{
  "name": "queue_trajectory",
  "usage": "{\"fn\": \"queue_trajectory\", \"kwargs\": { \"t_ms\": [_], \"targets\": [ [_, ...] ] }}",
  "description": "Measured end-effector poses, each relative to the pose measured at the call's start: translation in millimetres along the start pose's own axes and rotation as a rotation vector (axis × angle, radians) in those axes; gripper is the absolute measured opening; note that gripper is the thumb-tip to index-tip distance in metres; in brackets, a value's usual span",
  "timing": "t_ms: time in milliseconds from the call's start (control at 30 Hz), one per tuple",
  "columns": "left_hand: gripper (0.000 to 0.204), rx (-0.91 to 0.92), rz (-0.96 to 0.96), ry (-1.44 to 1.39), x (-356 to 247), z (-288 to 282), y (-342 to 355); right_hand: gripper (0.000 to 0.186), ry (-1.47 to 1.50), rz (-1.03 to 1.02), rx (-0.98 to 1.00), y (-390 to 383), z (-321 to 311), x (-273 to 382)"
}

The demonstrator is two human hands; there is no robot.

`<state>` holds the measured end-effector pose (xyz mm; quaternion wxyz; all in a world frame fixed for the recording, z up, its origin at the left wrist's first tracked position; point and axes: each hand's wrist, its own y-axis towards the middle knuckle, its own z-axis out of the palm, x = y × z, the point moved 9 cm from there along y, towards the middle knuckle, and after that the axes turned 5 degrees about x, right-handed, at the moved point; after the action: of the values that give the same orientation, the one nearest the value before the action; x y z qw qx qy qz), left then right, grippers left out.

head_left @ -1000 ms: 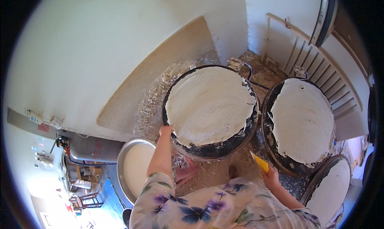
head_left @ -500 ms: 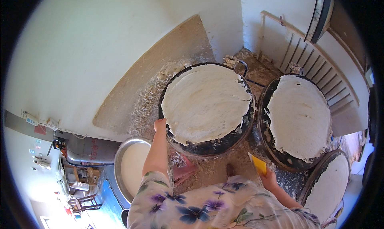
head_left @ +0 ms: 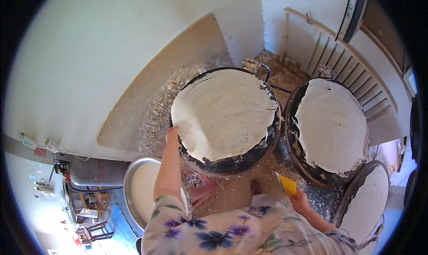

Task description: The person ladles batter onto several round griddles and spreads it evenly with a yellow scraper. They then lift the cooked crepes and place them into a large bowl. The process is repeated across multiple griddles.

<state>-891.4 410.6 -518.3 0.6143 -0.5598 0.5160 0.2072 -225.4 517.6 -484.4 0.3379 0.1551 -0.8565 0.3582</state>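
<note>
A pale, thin batter sheet covers most of a round black griddle in the middle. My left hand pinches its left edge, where the sheet looks slightly raised. Low on the right, my right hand grips a yellow scraper with a pale blade edge, between that griddle and a second one on the right. The second griddle carries another pale sheet with ragged edges.
A metal basin of creamy liquid stands lower left. A third coated griddle sits lower right. Behind are white walls, a slatted rack and hoses on a flour-spattered floor. A wooden chair and clutter lie far left.
The view has shifted slightly. My left hand has moved up with the sheet's left edge, which now appears lifted and creased. My right hand holds the scraper much as before.
</note>
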Motion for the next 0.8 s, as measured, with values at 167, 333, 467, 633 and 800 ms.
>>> {"fn": "queue_trajectory", "kwargs": {
  "t_ms": [167, 333, 467, 633, 800],
  "targets": [
    [0.018, 0.138, -0.154, -0.111, -3, 26, -14, 0.025, -0.038, 0.000, 0.039, 10, 12, 6],
    [0.027, 0.349, 0.040, -0.043, -45, 63, -25, 0.024, -0.100, 0.025, 0.046, 12, 16, 9],
    [0.029, 0.389, 0.143, -0.138, -121, 91, -63, 0.024, -0.057, -0.015, 0.044, 11, 25, 12],
    [0.033, 0.436, 0.330, 0.080, -209, 136, -166, 0.023, 0.112, -0.097, 0.000, 5, 34, 14],
    [0.039, 0.552, 0.707, 0.391, -285, 170, -311, 0.021, 0.207, -0.060, -0.085, -23, 44, -4]
  ]
}}
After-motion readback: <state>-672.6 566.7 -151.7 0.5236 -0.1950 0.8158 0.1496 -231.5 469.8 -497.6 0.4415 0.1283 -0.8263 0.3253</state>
